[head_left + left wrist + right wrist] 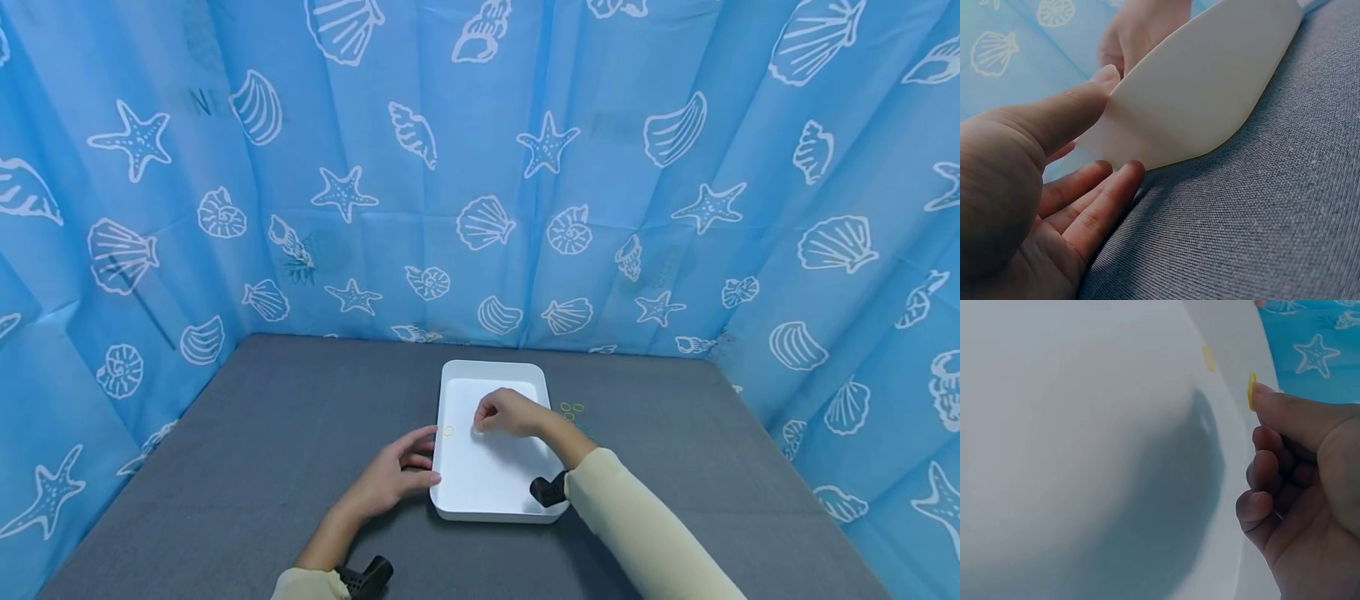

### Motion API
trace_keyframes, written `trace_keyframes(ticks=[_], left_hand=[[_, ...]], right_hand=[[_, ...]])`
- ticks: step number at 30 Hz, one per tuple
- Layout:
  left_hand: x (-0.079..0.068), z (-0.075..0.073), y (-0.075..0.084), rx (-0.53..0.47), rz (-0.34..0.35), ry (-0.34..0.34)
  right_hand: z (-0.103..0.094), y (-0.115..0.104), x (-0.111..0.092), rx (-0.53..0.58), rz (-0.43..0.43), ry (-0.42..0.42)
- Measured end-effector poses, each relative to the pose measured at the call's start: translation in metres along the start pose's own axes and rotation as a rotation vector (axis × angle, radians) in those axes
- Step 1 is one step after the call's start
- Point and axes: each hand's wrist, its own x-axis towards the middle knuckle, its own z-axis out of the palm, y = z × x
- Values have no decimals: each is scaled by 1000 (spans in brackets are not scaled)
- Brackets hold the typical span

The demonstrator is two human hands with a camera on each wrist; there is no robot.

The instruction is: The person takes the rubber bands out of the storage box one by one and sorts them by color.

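A white rectangular tray (491, 515) lies on the grey table. Over its inside, my right hand (506, 412) pinches a small yellow ring (1251, 400) between thumb and finger, the other fingers curled in. A second yellow ring (1209, 358) lies on the tray floor near the wall, at the tray's left side in the head view. At the left long side, my left hand (393, 473) touches the tray with spread, relaxed fingers. The left wrist view has its thumb (1079, 112) at the rim and fingertips low against the outer wall.
Several small yellow rings (578, 407) lie on the table just right of the tray, with green ones (588, 437) partly hidden behind the right forearm. A blue curtain (487, 267) with white shells and starfish stands along the table's back and sides.
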Motion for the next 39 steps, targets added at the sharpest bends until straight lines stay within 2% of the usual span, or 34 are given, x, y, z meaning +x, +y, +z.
trace_keyframes(ticks=[14, 21, 24, 31, 36, 39], left_hand=[[0, 0, 0, 0, -17, 17], [2, 2, -2, 22, -25, 23], [-1, 2, 4, 26, -27, 19], [-13, 1, 33, -13, -8, 2], [-15, 0, 36, -7, -1, -6], [-12, 1, 30, -1, -7, -10]], right_hand=[[-32, 15, -24, 126, 28, 133], [-45, 31, -44, 102, 19, 223], [-47, 42, -52, 103, 14, 273], [-51, 65, -67, 105, 35, 394], [-50, 83, -76, 75, 51, 440], [-49, 91, -79, 65, 100, 456]])
